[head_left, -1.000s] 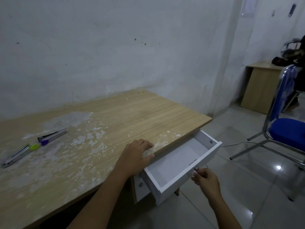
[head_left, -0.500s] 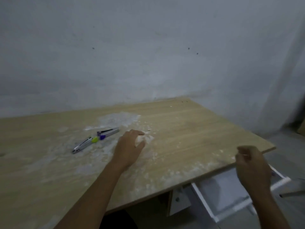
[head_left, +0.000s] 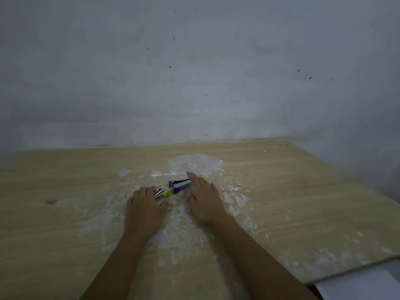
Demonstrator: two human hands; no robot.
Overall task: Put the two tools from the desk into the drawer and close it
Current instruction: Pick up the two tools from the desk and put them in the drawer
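Note:
Two small metal tools lie end to end in the middle of the wooden desk (head_left: 303, 202). One has a green tip (head_left: 163, 193), the other a purple tip (head_left: 181, 184). My left hand (head_left: 145, 205) lies palm down with its fingertips over the left end of the green-tipped tool and the thumb spread apart. My right hand (head_left: 205, 199) is flat, fingers extended, touching the right end of the purple-tipped tool. Neither hand has closed around a tool. A corner of the white drawer (head_left: 359, 284) shows open below the desk's right front edge.
White flaky patches cover the desk around the tools and toward the front edge. A grey plastered wall (head_left: 194, 83) rises right behind the desk. The desk's right edge drops off toward the floor.
My view has turned left from the drawer to the desk. Both hands have moved forward to the tools; the right hand left the drawer and now lies beside the purple-tipped tool.

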